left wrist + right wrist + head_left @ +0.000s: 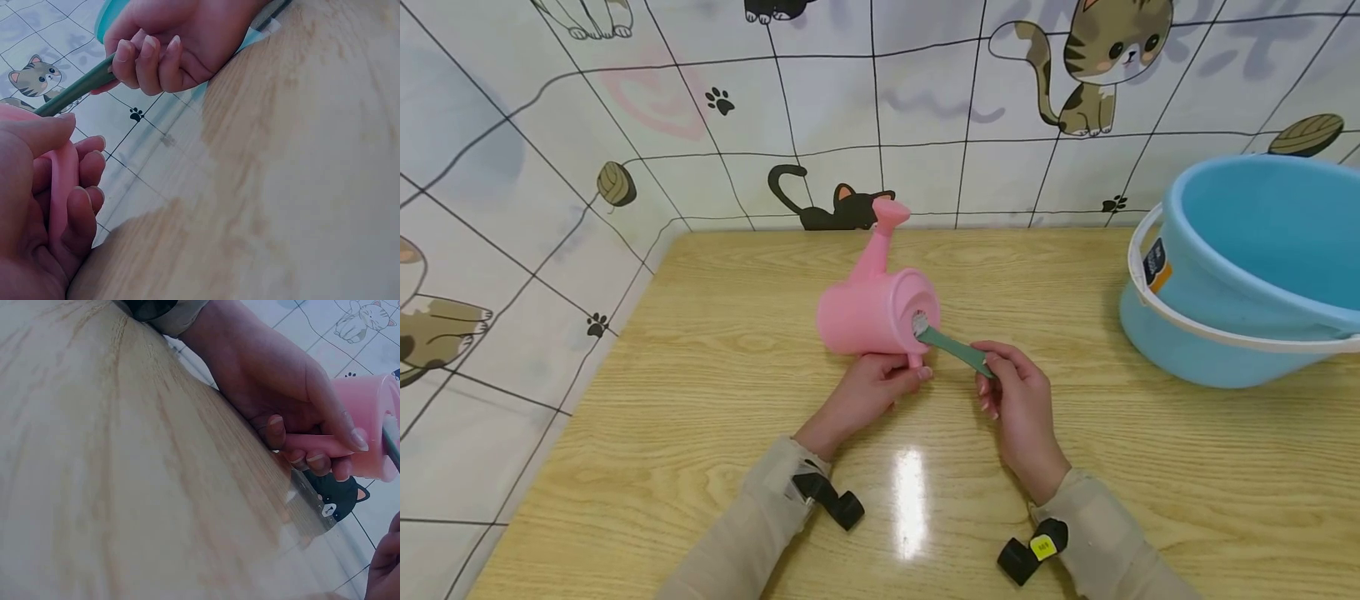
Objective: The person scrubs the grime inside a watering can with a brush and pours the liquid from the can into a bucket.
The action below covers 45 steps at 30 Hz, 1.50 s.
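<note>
Beneath a watering can (859, 318), the shiny table (700, 375) meets cartoon cat walls (925, 187).

Right of centre, the left hand (275, 387) grips the handle (315, 444) of a pink vessel (359, 400); bench (125, 475) at left, right hand (385, 562) lower right.

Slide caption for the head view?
Left hand grips a pink watering can by its handle; right hand holds a green brush to the can's end; blue bucket at right.
</note>
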Available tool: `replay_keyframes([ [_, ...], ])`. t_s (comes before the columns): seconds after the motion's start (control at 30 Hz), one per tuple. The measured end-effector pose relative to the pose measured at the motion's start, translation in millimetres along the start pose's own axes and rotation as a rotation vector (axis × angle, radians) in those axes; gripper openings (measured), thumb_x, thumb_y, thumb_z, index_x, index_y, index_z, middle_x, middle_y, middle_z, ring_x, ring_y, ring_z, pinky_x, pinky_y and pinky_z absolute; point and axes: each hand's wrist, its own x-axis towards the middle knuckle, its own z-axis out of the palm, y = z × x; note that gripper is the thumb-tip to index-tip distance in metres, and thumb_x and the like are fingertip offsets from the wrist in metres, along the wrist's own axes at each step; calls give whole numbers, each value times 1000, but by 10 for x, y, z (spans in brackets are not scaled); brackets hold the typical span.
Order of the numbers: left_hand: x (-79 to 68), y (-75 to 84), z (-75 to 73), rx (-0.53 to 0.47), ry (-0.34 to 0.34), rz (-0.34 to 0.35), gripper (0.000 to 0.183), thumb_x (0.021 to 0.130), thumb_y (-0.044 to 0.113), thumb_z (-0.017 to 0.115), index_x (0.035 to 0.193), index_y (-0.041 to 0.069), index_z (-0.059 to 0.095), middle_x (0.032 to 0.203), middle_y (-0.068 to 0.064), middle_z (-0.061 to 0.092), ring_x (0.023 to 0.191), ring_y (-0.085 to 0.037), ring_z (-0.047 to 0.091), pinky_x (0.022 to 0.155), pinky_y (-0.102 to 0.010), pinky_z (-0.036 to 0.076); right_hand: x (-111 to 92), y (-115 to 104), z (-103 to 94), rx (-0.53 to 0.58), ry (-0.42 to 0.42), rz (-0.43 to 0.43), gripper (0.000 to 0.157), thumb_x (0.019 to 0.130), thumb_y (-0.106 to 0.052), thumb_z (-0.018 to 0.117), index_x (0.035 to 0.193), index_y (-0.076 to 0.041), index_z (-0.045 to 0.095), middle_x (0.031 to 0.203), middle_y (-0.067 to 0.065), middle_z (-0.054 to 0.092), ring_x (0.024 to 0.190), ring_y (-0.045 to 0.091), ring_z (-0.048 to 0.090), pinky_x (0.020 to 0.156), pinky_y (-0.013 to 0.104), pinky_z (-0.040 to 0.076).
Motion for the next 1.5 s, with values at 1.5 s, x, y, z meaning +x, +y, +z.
replay_keyframes([
  [1.5, -11, 13, -7, -7, 1, -23, 31, 84, 44, 58, 85, 13, 63, 71, -3, 59, 50, -14, 44, 43, -28, 41, -14, -3, 11, -60, -75, 7, 26, 94, -21, 48, 107, -2, 58, 62, 5, 50, 49, 11, 43, 41, 20, 36],
])
